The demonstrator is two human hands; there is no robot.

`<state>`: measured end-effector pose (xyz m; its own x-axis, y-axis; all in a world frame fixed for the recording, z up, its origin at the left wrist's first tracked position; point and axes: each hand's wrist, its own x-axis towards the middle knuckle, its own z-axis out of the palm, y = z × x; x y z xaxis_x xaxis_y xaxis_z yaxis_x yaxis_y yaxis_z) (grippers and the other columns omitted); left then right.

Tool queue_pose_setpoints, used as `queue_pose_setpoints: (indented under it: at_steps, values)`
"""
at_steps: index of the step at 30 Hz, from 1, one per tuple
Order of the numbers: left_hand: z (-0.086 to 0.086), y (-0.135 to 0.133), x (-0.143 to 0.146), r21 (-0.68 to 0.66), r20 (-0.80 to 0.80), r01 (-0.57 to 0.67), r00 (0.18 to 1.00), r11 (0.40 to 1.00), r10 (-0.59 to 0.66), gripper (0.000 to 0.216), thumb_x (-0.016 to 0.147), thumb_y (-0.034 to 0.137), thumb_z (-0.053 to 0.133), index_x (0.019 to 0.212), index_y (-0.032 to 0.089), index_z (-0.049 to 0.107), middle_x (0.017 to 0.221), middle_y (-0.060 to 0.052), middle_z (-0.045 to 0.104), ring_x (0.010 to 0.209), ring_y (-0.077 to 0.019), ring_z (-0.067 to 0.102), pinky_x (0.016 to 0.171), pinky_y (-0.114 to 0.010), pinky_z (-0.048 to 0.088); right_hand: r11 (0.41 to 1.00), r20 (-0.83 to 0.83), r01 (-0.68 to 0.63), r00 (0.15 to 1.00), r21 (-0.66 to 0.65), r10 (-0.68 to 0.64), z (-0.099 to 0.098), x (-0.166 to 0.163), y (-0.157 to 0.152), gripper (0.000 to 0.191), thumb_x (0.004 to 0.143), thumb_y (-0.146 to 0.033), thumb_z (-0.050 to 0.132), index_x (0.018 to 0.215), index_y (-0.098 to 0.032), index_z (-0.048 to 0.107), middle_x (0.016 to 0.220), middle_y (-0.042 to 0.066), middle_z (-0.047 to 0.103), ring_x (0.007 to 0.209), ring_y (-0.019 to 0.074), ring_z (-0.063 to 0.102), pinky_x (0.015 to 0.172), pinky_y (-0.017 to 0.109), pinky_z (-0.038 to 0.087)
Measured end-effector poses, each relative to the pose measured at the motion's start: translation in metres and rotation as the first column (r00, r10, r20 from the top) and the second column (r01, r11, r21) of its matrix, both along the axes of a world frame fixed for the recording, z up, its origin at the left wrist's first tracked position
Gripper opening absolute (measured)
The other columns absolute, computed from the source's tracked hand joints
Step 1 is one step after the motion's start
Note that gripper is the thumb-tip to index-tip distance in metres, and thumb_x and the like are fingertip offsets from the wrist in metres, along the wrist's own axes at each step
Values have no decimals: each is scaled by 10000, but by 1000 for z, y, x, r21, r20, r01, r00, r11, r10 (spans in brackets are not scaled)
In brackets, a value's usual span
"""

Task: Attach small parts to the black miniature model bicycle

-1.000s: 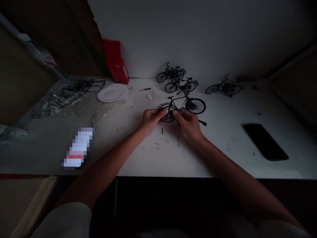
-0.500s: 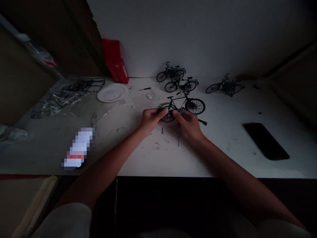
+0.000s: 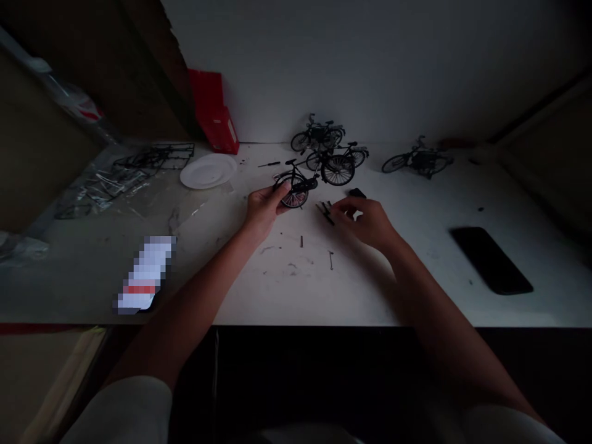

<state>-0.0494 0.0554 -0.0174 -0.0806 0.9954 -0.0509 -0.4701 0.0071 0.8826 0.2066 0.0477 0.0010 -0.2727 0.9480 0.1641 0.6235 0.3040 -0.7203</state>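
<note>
The left hand has its fingers clamped on a wheel of the model bicycle, right of the white plate. Farther right of the plate, the right hand touches a small black part on the counter; whether its fingers grip it cannot be told.

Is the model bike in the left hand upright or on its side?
Upright: the model bike has its saddle above both wheels; left hand grips one wheel. Lifted or resting: cannot tell.
</note>
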Motion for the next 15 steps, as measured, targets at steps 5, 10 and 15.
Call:
queue_pose_setpoints:
  at_steps: [5, 10, 15]
  values:
    - [-2, 2, -2, 14, 19, -9, 1000, 1000, 8, 468, 680, 507, 997, 936, 161, 815, 964, -98, 845, 985, -269, 825, 948, -411, 666, 992, 188, -127, 975, 19, 121, -18, 7, 6, 219, 931, -361, 706, 1052, -238, 841, 983, 74, 798, 784, 201, 653, 738, 339, 483]
    - [-3, 1, 0, -2, 25, -1, 1000, 1000, 1, 457, 683, 508, 993, 899, 153, 802, 923, -104, 834, 975, -272, 824, 933, -412, 662, 994, 219, -106, 971, 36, 96, -19, 8, 8, 233, 937, -350, 688, 1061, -241, 852, 994, 81, 796, 796, 208, 654, 739, 349, 483]
    - [-3, 1, 1, -8, 33, 24, 999, 1000, -24, 488, 668, 505, 1002, 944, 148, 816, 925, -107, 837, 1021, -294, 824, 945, -420, 658, 997, 244, -46, 969, 64, 29, -17, 12, 11, 260, 941, -370, 685, 1068, -223, 859, 1033, 104, 813, 818, 221, 655, 730, 355, 468]
